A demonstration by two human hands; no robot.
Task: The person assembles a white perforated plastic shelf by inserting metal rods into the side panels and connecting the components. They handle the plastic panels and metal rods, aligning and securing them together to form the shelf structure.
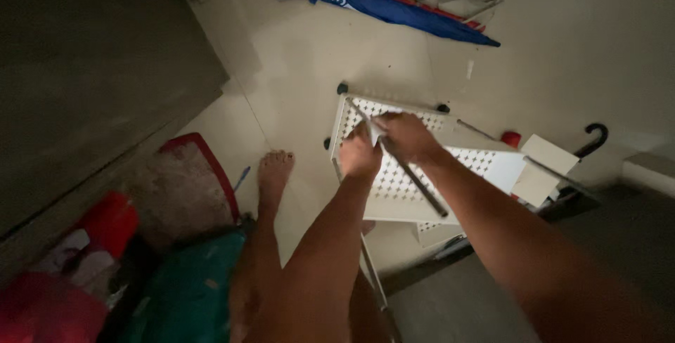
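I'm looking down at a dim, pale tiled floor (309, 55) with clutter along its edges. In the middle lies a white perforated shelf panel (401, 178) with small black caps at its corners. My left hand (360, 154) is closed in a fist on a thin grey rod (413, 176) that runs slantwise over the panel; my right hand (406, 136) is curled shut over the same spot, pinching what looks like a small white piece, though I cannot tell exactly what.

As I judge it, the rod could slip out of the two grips and swing, since its long end hangs free. My bare foot (273, 174) stands just beside the panel, so a dropped part could land on it. The poor light makes misalignment likely.

Counted: one panel, one rod in hand, two umbrellas, a blue one (380, 2) and a black-handled one (592, 138), and one red-edged mat (184, 188).
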